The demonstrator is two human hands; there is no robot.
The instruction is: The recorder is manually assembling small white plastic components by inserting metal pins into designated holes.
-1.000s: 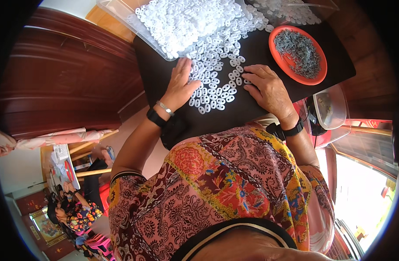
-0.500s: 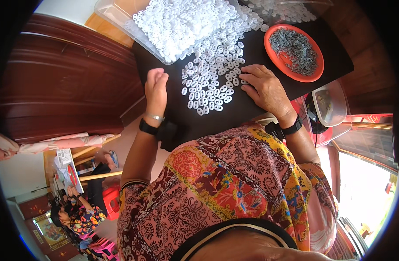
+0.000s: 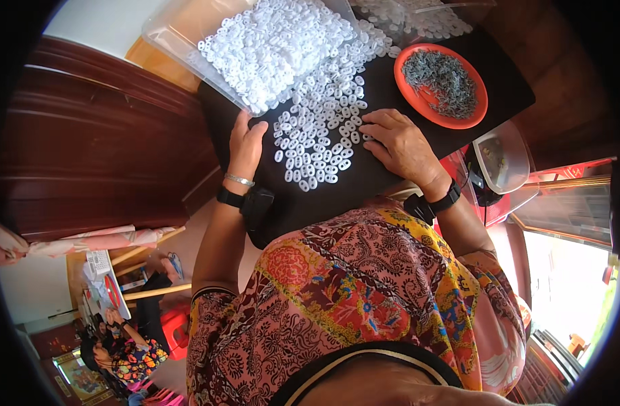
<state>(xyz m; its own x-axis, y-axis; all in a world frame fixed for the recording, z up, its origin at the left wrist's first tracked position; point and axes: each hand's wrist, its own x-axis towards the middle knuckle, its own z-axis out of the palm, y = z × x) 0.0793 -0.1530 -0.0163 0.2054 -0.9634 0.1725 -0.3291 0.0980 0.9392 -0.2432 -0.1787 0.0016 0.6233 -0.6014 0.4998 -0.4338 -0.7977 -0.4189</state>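
Many small white oval pieces with two holes (image 3: 311,157) lie spread on the dark table (image 3: 289,210) between my hands. My left hand (image 3: 245,150) rests at the left of them, by the near corner of a clear plastic bin (image 3: 178,49). Its thumb stands apart from the fingers, and I see nothing in it. Fingers spread, my right hand (image 3: 403,147) touches the right edge of the white pieces, palm down. Beneath those fingertips the view is partly hidden. More white pieces heap up in the bin and spill out over its near side.
A red plate (image 3: 482,107) of small grey metal pins stands right of the pieces. Another clear container (image 3: 452,9) holds white pieces at the back. Clear tubs (image 3: 502,159) sit below the table's right edge. Far left, another person (image 3: 130,355) sits near a small table.
The whole view has shifted slightly. My left hand has come a little closer to the bin's corner and turned more palm down. My right hand stays at the pieces' right edge.
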